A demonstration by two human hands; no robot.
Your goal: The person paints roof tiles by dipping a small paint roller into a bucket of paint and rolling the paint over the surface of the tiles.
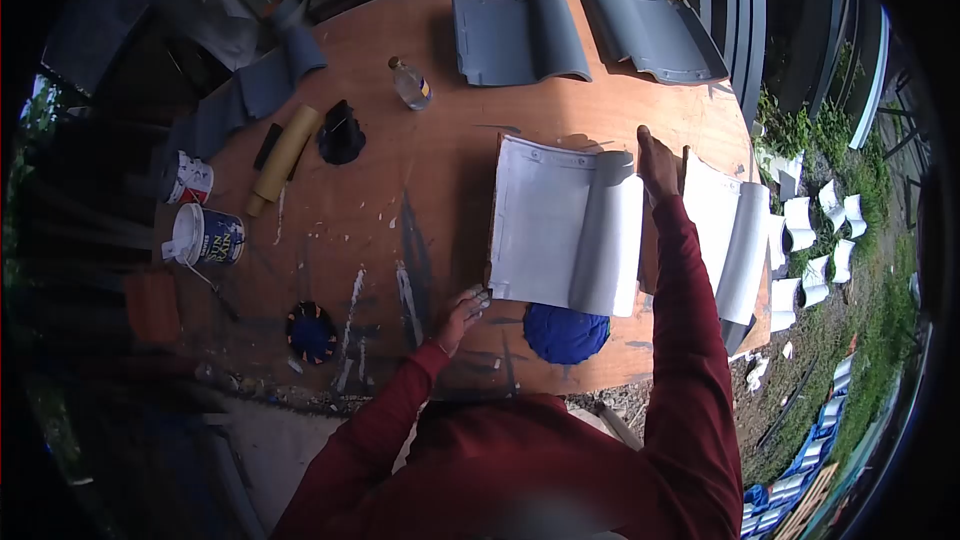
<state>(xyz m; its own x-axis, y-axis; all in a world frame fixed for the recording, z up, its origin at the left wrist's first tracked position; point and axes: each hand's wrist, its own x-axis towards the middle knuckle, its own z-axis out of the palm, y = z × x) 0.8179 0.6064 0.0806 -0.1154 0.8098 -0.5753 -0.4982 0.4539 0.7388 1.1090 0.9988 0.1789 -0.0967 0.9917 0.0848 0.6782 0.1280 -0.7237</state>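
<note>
A white-coated roof tile (545, 225) with a rolled ridge along its right side is in front of me, between my two hands. My left hand (462, 320) has its fingers at the tile's near left corner. At the far right edge of the same tile is my right hand (657, 168), arm stretched out; its grip is partly hidden. Just right of that hand lies a second white roof tile (708, 225). The near edge of the first tile overlaps a round blue pad (567, 335) on the wooden table (400, 210).
Grey roof tiles (515, 35) lie at the table's far side, with more (655, 35) at the far right. A clear bottle (410, 85), a yellow roll (284, 160), a dark holder (341, 132) and a paint bucket (207, 236) stand leftward. White tiles (798, 222) sit on the grass.
</note>
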